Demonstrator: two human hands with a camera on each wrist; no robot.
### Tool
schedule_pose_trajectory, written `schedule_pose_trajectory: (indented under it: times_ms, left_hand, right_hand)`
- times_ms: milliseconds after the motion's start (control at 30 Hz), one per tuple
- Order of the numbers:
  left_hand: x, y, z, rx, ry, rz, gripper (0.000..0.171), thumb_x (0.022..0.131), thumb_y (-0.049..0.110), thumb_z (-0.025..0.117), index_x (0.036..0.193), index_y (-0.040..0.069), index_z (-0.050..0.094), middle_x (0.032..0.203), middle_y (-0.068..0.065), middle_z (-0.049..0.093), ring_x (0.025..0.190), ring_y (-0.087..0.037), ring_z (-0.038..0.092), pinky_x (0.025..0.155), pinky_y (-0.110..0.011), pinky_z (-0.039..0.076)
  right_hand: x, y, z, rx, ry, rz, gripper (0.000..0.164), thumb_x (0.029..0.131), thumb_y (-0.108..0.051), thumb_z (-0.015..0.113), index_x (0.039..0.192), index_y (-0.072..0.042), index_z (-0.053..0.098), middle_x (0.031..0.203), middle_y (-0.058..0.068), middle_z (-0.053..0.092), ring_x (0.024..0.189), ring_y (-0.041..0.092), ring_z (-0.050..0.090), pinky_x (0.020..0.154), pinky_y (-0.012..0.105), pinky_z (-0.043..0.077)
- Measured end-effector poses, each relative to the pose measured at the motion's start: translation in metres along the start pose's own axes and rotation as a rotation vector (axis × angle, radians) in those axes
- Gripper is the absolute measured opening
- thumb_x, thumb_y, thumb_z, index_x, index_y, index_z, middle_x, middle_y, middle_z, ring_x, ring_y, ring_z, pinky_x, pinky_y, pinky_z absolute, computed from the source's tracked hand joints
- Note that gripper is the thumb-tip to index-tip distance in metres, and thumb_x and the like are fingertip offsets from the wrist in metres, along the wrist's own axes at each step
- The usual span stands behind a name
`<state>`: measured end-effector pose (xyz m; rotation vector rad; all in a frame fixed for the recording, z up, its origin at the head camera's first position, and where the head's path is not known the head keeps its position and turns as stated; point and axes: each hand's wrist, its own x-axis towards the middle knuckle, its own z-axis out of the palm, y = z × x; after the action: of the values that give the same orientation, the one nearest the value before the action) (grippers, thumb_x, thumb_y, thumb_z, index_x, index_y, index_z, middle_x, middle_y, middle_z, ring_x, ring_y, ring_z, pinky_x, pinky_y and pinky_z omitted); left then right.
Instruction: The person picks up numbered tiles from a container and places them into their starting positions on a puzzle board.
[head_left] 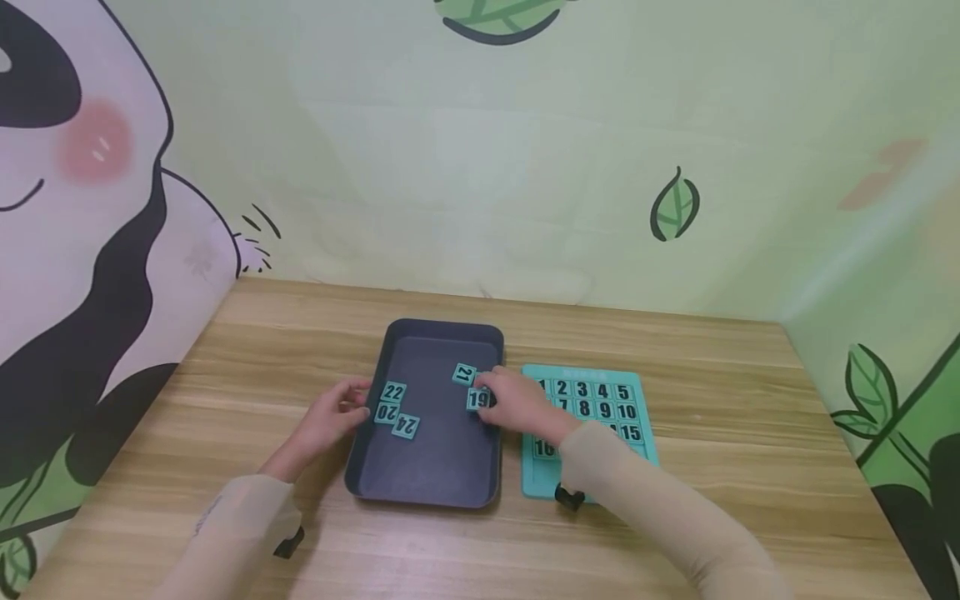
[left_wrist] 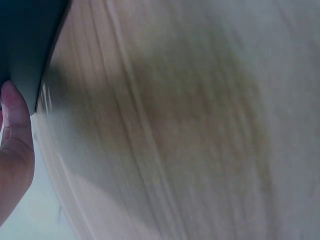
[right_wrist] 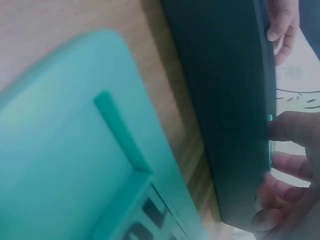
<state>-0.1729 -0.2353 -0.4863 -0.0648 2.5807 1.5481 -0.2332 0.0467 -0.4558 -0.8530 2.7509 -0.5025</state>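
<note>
My right hand [head_left: 517, 402] reaches over the right side of a dark tray [head_left: 427, 471], pinching the teal number tile 19 [head_left: 477, 399] between thumb and fingers. Beside it lies tile 21 [head_left: 464, 373], turned sideways. In the right wrist view a small teal edge of the tile [right_wrist: 269, 118] shows at the thumb. My left hand [head_left: 333, 414] rests against the tray's left rim, fingers loosely bent; its thumb [left_wrist: 15, 107] touches the dark wall in the left wrist view. Near that rim lie tiles 22 [head_left: 393, 392], 20 [head_left: 387, 412] and an upside-down 24 [head_left: 406, 427].
Right of the tray lies a teal number board [head_left: 647, 433] with rows of numbered tiles, partly covered by my right forearm [head_left: 622, 475]. Its bottom row has a bare stretch [right_wrist: 60, 160]. A wooden table [head_left: 720, 392] holds everything, with a printed wall [head_left: 480, 208] behind.
</note>
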Motion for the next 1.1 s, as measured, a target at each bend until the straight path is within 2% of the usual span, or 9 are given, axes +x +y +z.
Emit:
schedule_pose_trajectory:
  times_ms: [167,367,633,867,1100]
  left_hand:
    - [0.000,0.000,0.001,-0.007,0.005,0.011,0.042,0.084,0.002,0.050,0.125,0.001,0.042,0.105,-0.022,0.049,0.094,-0.029,0.054,0.069,-0.030,0.050]
    - [0.000,-0.002,0.001,-0.001,0.001,0.006,0.041,0.085,0.003,0.050,0.125,0.002,0.042,0.106,-0.021,0.049,0.094,-0.029,0.054,0.069,-0.030,0.050]
    - [0.000,0.000,0.001,0.004,0.002,0.008,0.041,0.085,0.003,0.050,0.126,0.001,0.042,0.106,-0.021,0.049,0.094,-0.029,0.055,0.068,-0.030,0.050]
    - [0.000,-0.001,0.001,0.009,-0.010,-0.009,0.042,0.086,0.003,0.048,0.127,0.002,0.041,0.108,-0.022,0.048,0.097,-0.031,0.053,0.070,-0.031,0.051]
    - [0.002,0.000,0.001,0.013,-0.014,-0.016,0.042,0.086,0.004,0.049,0.127,0.002,0.041,0.109,-0.022,0.048,0.096,-0.030,0.053,0.071,-0.032,0.051]
  right_hand:
    - [-0.012,0.003,-0.014,0.041,0.032,-0.001,0.038,0.078,-0.028,0.063,0.111,-0.011,0.059,0.101,0.002,0.059,0.081,0.011,0.053,0.071,0.025,0.047]
    - [-0.033,0.013,-0.033,0.068,0.074,-0.017,0.037,0.077,-0.028,0.064,0.110,-0.012,0.060,0.102,0.001,0.061,0.093,0.018,0.057,0.076,0.031,0.048]
    - [-0.066,0.035,-0.056,0.042,0.117,-0.028,0.036,0.077,-0.027,0.065,0.108,-0.012,0.060,0.098,-0.001,0.055,0.090,0.017,0.056,0.074,0.031,0.048]
    - [-0.089,0.059,-0.059,0.057,0.165,-0.029,0.038,0.075,-0.024,0.067,0.107,-0.007,0.060,0.099,0.003,0.055,0.091,0.019,0.056,0.076,0.033,0.049]
    - [-0.108,0.083,-0.053,0.082,0.175,-0.023,0.034,0.074,-0.020,0.068,0.103,-0.005,0.061,0.098,0.005,0.057,0.092,0.023,0.055,0.077,0.036,0.048]
